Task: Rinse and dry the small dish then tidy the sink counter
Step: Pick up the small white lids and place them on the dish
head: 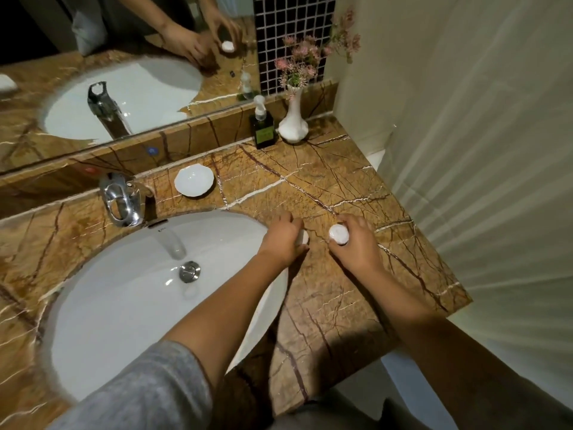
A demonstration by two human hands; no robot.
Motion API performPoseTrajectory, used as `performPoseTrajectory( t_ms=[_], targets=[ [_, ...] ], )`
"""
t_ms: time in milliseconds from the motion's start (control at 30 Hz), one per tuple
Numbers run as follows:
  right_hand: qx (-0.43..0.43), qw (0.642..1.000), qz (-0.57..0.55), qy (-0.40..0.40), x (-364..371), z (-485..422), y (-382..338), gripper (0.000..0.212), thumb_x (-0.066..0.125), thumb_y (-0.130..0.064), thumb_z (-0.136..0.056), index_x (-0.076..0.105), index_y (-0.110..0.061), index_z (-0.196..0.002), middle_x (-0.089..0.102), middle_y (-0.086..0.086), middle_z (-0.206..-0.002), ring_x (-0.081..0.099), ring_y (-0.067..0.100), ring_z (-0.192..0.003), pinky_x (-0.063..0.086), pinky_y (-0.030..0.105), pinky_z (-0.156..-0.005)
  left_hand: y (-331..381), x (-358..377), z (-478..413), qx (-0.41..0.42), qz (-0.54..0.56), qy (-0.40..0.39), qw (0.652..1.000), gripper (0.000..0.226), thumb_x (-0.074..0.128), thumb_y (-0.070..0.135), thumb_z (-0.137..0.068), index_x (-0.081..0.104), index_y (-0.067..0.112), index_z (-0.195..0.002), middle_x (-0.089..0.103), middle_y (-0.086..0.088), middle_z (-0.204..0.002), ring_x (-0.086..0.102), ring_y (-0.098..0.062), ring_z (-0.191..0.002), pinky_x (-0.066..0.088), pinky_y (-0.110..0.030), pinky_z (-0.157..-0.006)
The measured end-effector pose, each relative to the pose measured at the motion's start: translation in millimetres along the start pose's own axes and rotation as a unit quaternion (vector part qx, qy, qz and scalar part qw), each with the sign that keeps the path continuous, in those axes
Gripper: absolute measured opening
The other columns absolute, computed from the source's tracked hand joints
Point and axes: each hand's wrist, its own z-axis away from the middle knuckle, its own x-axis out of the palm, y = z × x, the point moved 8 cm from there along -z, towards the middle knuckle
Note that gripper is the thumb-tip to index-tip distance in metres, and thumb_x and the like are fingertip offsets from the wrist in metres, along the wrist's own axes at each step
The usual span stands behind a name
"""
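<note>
A small white scalloped dish (194, 180) rests on the brown marble counter (325, 293) behind the white sink (130, 293), right of the chrome tap (121, 200). My left hand (283, 240) grips a small white object (302, 237) at the sink's right rim; most of it is hidden by my fingers. My right hand (353, 240) holds a small round white container (338, 234) just above the counter, a little to the right of the left hand.
A dark pump bottle (263, 127) and a white vase (293, 124) of pink flowers stand at the back right corner. A mirror runs along the back wall. A pale shower curtain (483, 150) hangs past the counter's right edge. The sink drain plug (189, 270) is chrome.
</note>
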Motion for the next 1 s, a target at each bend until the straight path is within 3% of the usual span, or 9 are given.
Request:
performPoseTrajectory(
  t_ms=[167, 367, 633, 800, 1000],
  targets=[
    [-0.031, 0.999, -0.031, -0.007, 20, -26, -47, 0.057, 0.076, -0.019, -0.074, 0.054, -0.01, -0.126, 0.058, 0.015, -0.119, 0.049, 0.032, -0.113, 0.042, 0.034, -0.088, -93, -66, 7, -0.13, 0.045, 0.078, 0.987, 0.053, 0.072, 0.032, -0.081, 0.057, 0.007, -0.124, 0.053, -0.018, -0.124, 0.052, -0.034, -0.111, 0.045, -0.04, -0.093],
    [-0.112, 0.99, -0.044, -0.077, 67, -66, -126, 0.055, 0.075, -0.02, -0.074, 0.053, -0.014, -0.125, 0.056, 0.012, -0.119, 0.047, 0.028, -0.115, 0.039, 0.031, -0.09, -199, -121, 15, -0.289, 0.117, 0.16, 0.936, 0.053, 0.075, 0.028, -0.079, 0.058, 0.005, -0.124, 0.054, -0.018, -0.13, 0.051, -0.034, -0.119, 0.043, -0.041, -0.101],
    [-0.156, 0.979, -0.058, -0.117, 127, -118, -221, 0.052, 0.071, -0.018, -0.072, 0.056, -0.012, -0.121, 0.057, 0.012, -0.123, 0.047, 0.03, -0.118, 0.039, 0.033, -0.095, -236, -122, -8, -0.305, 0.13, 0.186, 0.925, 0.046, 0.074, 0.027, -0.079, 0.061, 0.009, -0.119, 0.052, -0.016, -0.127, 0.048, -0.032, -0.119, 0.036, -0.038, -0.101],
    [-0.162, 0.977, -0.085, -0.112, 153, -136, -233, 0.042, 0.07, -0.017, -0.071, 0.059, -0.014, -0.112, 0.06, 0.008, -0.112, 0.049, 0.027, -0.108, 0.033, 0.026, -0.08, -247, -114, -31, -0.302, 0.101, 0.159, 0.935, 0.048, 0.071, 0.024, -0.08, 0.059, 0.016, -0.125, 0.052, -0.013, -0.128, 0.044, -0.031, -0.121, 0.035, -0.034, -0.098],
    [-0.177, 0.974, -0.09, -0.111, 163, -141, -236, 0.04, 0.07, -0.013, -0.071, 0.056, -0.015, -0.109, 0.059, 0.004, -0.111, 0.048, 0.023, -0.107, 0.032, 0.023, -0.081, -247, -115, -39, -0.286, 0.058, 0.157, 0.944, 0.044, 0.069, 0.025, -0.08, 0.058, 0.017, -0.122, 0.052, -0.01, -0.128, 0.046, -0.029, -0.12, 0.041, -0.038, -0.095]
  ],
)
